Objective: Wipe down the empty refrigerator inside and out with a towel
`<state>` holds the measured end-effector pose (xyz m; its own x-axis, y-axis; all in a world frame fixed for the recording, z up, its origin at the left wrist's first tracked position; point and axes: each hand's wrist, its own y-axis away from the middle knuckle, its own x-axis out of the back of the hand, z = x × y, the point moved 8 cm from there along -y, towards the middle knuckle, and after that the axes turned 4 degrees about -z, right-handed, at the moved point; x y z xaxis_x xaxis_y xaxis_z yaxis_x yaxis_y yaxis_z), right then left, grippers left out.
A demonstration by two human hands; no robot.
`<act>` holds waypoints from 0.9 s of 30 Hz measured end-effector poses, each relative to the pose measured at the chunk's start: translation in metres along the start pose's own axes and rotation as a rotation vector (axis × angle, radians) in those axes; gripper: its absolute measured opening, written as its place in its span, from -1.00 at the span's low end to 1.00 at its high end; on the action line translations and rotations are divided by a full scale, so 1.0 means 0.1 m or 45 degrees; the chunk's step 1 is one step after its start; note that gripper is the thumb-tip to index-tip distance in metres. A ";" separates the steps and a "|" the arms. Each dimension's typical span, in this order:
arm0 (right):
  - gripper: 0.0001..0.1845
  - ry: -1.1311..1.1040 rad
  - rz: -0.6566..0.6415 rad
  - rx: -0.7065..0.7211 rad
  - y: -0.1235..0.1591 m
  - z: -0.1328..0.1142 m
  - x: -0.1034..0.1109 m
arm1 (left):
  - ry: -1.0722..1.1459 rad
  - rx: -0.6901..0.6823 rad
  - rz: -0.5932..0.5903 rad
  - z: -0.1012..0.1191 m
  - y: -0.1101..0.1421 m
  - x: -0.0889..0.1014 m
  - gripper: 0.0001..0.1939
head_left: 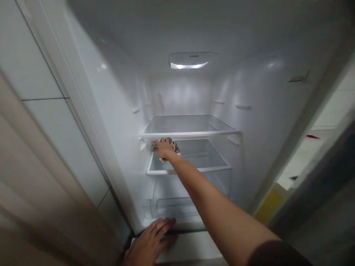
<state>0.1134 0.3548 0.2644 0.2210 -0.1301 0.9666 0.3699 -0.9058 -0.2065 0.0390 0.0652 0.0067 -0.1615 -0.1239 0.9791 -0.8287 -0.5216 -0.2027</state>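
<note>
Inside an open refrigerator, my right hand (164,147) reaches in and grips a bunched cloth (175,147), grey-brown with pale edges. Hand and cloth are at the left side of the middle glass shelf (198,155), just below the upper shelf (183,123). Whether the cloth presses on the shelf or on the side wall I cannot tell. Lower down, my left hand (151,240) rests at the bottom front edge of the refrigerator, its fingers stretched out and slightly blurred, with nothing in them.
A clear plastic drawer (176,207) sits at the bottom. Overhead, a lamp (191,61) is lit. Moulded shelf supports (243,107) stick out from the side walls. White tiles (66,136) border the left; at the right, beyond the frame, a yellow surface (270,205) shows.
</note>
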 end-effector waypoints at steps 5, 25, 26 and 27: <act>-0.43 -0.096 0.028 -0.082 -0.28 0.07 -0.04 | -0.064 -0.049 -0.051 0.00 -0.05 0.01 -0.02; -0.50 -0.883 0.960 0.331 1.45 -1.33 1.75 | -0.151 -0.047 0.035 -0.01 0.00 -0.06 0.18; -0.49 -0.910 1.037 0.308 1.34 -1.39 2.04 | -0.192 -0.067 0.072 -0.03 0.01 -0.08 0.18; -0.48 -0.940 1.109 0.287 1.23 -1.43 2.33 | -0.243 -0.095 0.113 -0.04 0.02 -0.11 0.16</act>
<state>0.0813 0.1559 0.4856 0.9240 -0.3395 0.1758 -0.0305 -0.5238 -0.8513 0.0373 0.0690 -0.0041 -0.1373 -0.3277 0.9348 -0.8541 -0.4388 -0.2793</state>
